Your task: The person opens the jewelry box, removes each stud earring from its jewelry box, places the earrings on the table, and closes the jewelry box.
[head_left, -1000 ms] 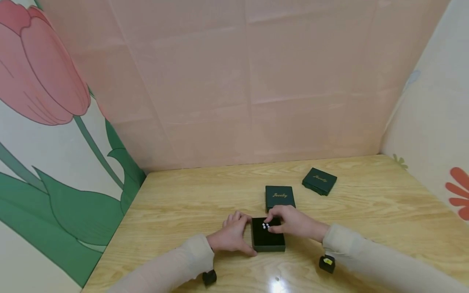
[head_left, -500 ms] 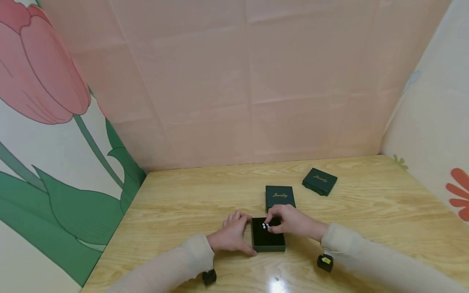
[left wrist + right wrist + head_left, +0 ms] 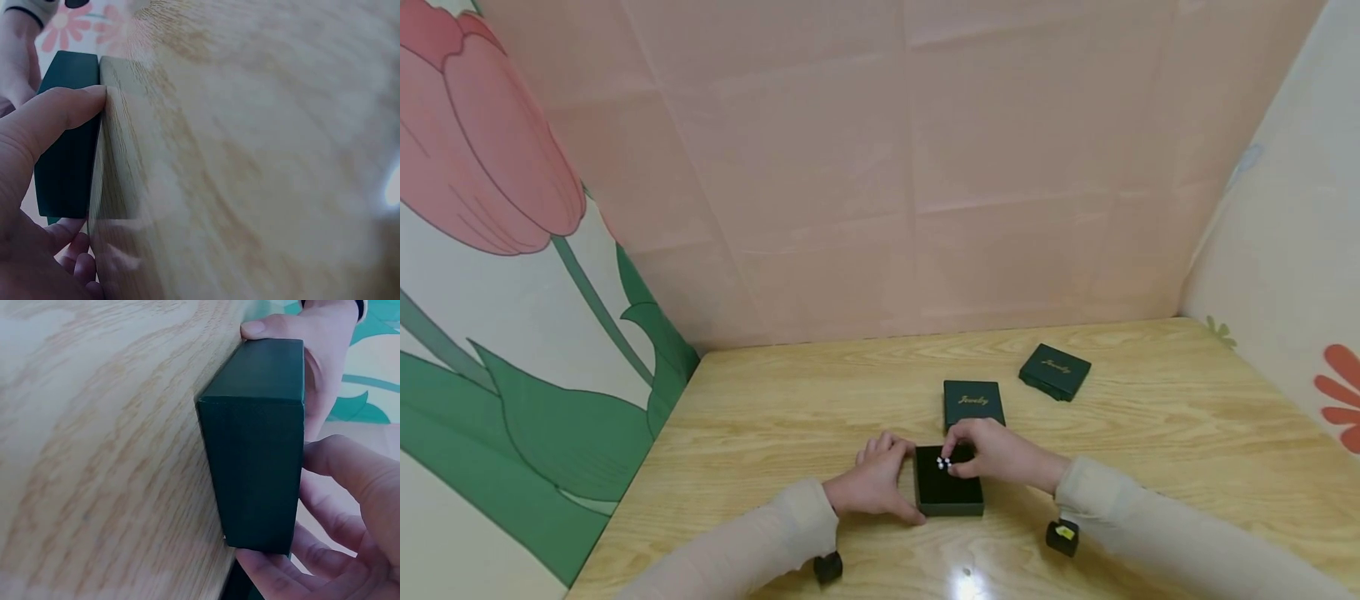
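Note:
An open dark green jewelry box (image 3: 950,507) with a black lining lies on the table in front of me. My left hand (image 3: 874,482) grips its left side, thumb at the near edge and fingers at the far one; the left wrist view shows the thumb (image 3: 69,111) against the box wall (image 3: 69,169). From the right, my right hand (image 3: 992,452) reaches over the lining. Its thumb and index finger pinch a small sparkling white piece of jewelry (image 3: 941,464), partly hidden by the fingertips. In the right wrist view, other fingers rest by the box's far side (image 3: 259,475).
Directly behind the box lies a dark green lid (image 3: 973,398) with gold "Jewelry" lettering. Farther back and right sits another green box (image 3: 1056,371) with the same lettering, turned at an angle. The wooden table (image 3: 790,392) meets a pink backdrop (image 3: 820,208) at the rear.
My right wrist has shifted slightly left, while its fingertips stay at the white piece. The left hand and the boxes have not moved.

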Motion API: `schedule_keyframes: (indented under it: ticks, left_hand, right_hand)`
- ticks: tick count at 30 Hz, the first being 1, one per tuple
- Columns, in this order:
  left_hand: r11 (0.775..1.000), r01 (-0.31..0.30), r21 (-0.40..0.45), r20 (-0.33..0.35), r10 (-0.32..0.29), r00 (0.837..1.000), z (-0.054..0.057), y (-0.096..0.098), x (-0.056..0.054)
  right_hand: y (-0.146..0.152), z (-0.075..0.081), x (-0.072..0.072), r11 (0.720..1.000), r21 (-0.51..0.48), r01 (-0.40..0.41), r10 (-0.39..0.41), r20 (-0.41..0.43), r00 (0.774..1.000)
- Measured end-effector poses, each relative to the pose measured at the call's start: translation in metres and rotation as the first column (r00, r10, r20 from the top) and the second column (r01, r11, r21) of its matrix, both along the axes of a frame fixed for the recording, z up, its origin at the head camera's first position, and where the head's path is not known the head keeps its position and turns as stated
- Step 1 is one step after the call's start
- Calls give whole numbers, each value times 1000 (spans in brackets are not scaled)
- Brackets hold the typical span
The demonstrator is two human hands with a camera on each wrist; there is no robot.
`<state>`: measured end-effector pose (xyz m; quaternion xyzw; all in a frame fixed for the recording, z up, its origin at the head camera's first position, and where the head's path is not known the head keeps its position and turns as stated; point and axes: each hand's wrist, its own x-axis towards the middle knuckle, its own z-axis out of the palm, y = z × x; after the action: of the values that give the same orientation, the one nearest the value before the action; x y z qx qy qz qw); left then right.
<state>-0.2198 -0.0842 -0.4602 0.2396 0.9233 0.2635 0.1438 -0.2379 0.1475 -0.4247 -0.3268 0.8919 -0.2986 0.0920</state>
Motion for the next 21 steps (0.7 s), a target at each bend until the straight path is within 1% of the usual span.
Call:
schedule_keyframes:
  ticks: [9,21]
  left_hand:
    - [1000,-5,-4,-1,5,1000,0,0,0]
    - [1000,-8,2,4,8,1000,0,0,0]
  right_hand:
    - [-1,0,0,1000,20,24,-25,23,999]
    - [-3,0,-1,999,41,20,-22,49,999]
